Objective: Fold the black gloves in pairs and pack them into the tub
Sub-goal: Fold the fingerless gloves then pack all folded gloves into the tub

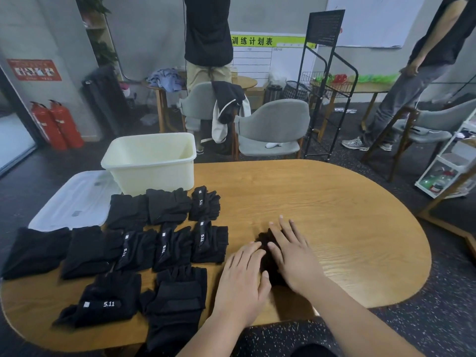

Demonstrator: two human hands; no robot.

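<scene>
left hand (242,284) and right hand (293,256) lie flat, fingers straight, pressing a black glove (273,275) onto the oval wooden table (334,215), with folded gloves (164,243) in rows to the left, the cream tub (154,161) beyond them, and grey chairs (273,124) behind.

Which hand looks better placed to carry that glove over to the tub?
Probably the left. The left hand presses the glove on the side nearer the tub and the folded pairs, all off to the left. The right hand would have to reach across it.
</scene>
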